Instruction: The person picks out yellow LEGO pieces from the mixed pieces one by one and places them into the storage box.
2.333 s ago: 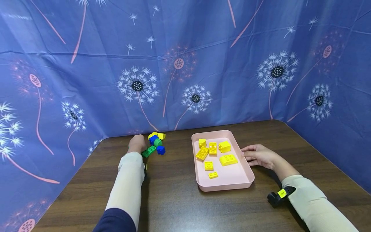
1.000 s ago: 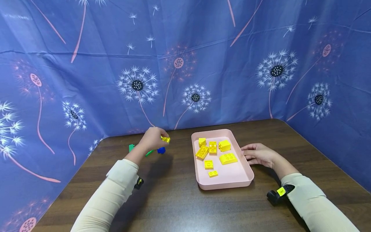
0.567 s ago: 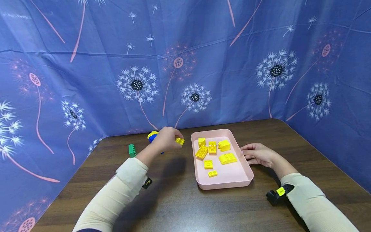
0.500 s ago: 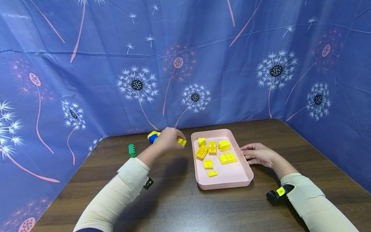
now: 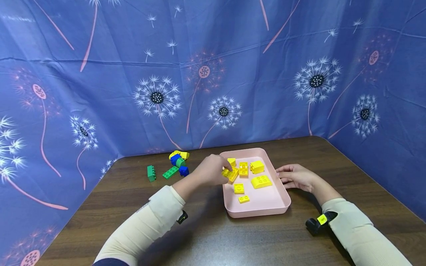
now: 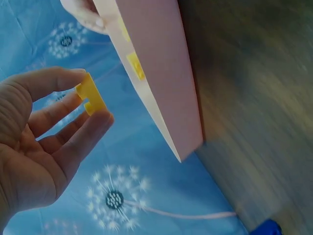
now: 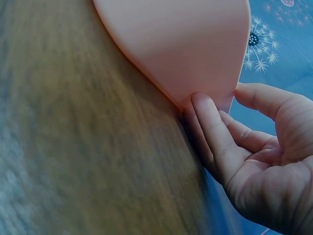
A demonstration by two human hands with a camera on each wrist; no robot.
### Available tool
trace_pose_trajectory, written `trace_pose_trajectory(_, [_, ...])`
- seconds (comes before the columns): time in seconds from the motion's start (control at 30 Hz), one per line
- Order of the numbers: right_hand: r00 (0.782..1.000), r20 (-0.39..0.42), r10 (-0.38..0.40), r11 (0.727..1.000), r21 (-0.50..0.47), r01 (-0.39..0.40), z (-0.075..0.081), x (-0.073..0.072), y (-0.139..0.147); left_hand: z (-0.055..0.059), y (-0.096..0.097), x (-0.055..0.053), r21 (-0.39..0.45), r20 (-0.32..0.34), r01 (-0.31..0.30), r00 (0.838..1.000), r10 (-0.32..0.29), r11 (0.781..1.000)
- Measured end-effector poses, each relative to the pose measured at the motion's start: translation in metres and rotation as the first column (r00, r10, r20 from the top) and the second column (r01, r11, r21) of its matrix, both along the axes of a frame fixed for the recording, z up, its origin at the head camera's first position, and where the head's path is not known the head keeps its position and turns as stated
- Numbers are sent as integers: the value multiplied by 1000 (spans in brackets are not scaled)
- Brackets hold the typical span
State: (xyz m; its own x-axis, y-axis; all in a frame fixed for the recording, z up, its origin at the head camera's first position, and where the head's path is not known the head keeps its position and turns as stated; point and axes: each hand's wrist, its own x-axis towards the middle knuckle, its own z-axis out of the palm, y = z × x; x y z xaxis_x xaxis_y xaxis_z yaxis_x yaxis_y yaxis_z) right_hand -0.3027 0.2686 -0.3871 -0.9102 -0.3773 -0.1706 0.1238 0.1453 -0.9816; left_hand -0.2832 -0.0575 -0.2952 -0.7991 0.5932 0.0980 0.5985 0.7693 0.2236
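Observation:
In the head view, my left hand point(image 5: 212, 170) is over the left wall of a pink tray point(image 5: 257, 213), pinching a small yellow toy brick point(image 6: 91, 95) between thumb and fingertips. The left wrist view has this brick held clear of the tray's wall. Several yellow toy bricks lie spread inside the tray, among them a curved-top one point(image 5: 261, 181) and a tall one point(image 5: 257, 167). On the other side, my right hand point(image 5: 297, 177) rests its extended fingers against the tray's outer right wall, with the thumb at the rim in the right wrist view.
Left of the tray, a loose group of bricks lies on the brown table point(image 5: 196, 236): a green brick point(image 5: 171, 172), blue bricks point(image 5: 183, 171) and yellow ones point(image 5: 184, 155). Another green brick point(image 5: 151, 173) stands farther left. A blue dandelion-print cloth point(image 5: 266, 92) hangs behind the table.
My left hand has picked up a yellow brick from around the left group and carried it right to the tray. A green brick now stands apart at the left. My right hand stays put.

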Motion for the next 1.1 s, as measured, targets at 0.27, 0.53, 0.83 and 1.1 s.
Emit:
trace_pose_trajectory(0.27, [1000,-1,-3,1000,0,3,-1,0,1,-6,24,10,-49,-30,138,990,-140,989])
trace_pose_trajectory(0.53, [1000,5,-11,1000,10,11,0,-1,0,-21,51,20,-140,13,207,978,-207,968])
trace_pose_trajectory(0.83, [1000,2,7,1000,13,-7,2,-2,0,-39,66,25,-180,96,303,952,-290,936])
trace_pose_trajectory(1.1, [1000,-1,12,1000,11,-12,1,-2,1,-40,71,22,-204,101,430,903,-418,880])
